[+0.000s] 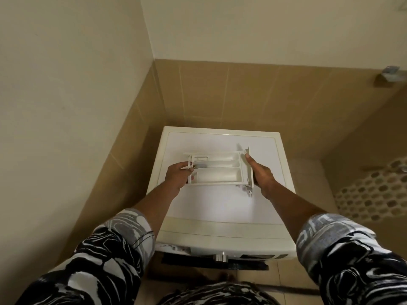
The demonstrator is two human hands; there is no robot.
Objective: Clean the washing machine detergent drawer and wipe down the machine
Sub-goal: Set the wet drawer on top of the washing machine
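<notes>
Black-and-white sleeves (105,249) fill the bottom, closest to the camera. Past them stands the washing machine (220,208), pushed into a corner. Over its white top is the detergent drawer (215,170) (I cannot tell if it touches the top). The left hand (178,176) grips the drawer's left end, fingers curled round it. The right hand (262,175) holds the right end, thumb on top. A silver knob (221,257) sticks out of the machine's front. Tan tiled walls (242,91) stand close behind and left of the machine. Right of it lies a pebble floor (370,194), and high up is a metal holder (388,73).
</notes>
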